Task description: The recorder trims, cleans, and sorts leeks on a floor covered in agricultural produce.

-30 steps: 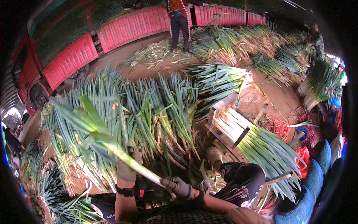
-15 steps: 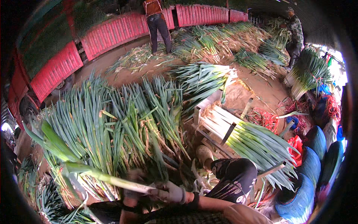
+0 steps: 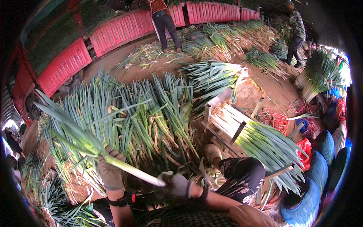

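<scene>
A long green onion (image 3: 128, 168) lies slantwise across my lap, its leafy top toward the upper left and its white root end toward the right. My left hand (image 3: 110, 168), in a grey-brown glove, is wrapped round the stalk just below where the leaves fan out. At the white end, my gloved right hand (image 3: 176, 185) closes on the tip; its fingers are partly blurred. Just beyond my hands stands a wide row of upright green onions (image 3: 124, 113) with dry outer leaves. To the right, a bundle of cleaned green onions (image 3: 261, 136) rests in a metal rack (image 3: 237, 132).
Another pile of green onions (image 3: 215, 77) lies behind the rack. Red strings (image 3: 274, 121) and blue rolled bundles (image 3: 302, 202) are at the right. Two people stand farther back, near red truck panels (image 3: 124, 32) and more heaps. My knee (image 3: 244, 178) is beside the rack.
My left hand has moved up the stalk from near the root end to the leaf base. The green onion now tilts more steeply. The view has shifted slightly; the far-right person has moved.
</scene>
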`<action>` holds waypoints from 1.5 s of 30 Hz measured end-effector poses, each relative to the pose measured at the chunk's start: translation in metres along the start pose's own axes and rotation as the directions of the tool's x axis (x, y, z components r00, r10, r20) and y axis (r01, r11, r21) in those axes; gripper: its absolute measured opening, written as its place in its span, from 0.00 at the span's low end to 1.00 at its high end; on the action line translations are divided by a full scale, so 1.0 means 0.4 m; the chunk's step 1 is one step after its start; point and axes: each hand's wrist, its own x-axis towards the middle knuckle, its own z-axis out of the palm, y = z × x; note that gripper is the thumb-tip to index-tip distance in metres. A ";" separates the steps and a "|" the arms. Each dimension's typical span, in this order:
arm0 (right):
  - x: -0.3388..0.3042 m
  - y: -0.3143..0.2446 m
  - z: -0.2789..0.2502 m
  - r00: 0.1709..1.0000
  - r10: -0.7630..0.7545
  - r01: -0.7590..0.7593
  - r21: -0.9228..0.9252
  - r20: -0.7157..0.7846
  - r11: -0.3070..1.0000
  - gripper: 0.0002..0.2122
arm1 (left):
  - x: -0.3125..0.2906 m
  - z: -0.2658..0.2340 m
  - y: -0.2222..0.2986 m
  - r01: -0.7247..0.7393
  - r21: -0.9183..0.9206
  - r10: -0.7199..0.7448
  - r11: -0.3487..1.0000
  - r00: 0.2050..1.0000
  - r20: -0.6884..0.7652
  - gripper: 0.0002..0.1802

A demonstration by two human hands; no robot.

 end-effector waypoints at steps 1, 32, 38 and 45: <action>0.004 -0.032 -0.035 0.772 0.329 -0.608 0.479 0.544 0.633 0.20 | -0.011 -0.017 -0.004 0.002 0.010 -0.001 1.000 0.999 -0.035 0.27; -0.045 0.209 0.112 0.847 0.499 -0.531 -0.281 -0.182 0.799 0.13 | -0.263 0.037 -0.163 0.344 0.806 -0.372 0.482 0.913 -0.167 0.09; -0.027 0.141 0.074 0.881 0.353 -0.433 -0.240 -0.315 0.869 0.13 | -0.365 -0.207 -0.023 0.618 0.391 -0.383 0.682 0.757 -0.530 0.18; -0.013 0.040 0.020 0.912 0.267 -0.353 -0.264 -0.312 0.898 0.17 | -0.306 -0.300 0.091 0.468 -0.055 -0.386 0.882 0.650 -0.655 0.29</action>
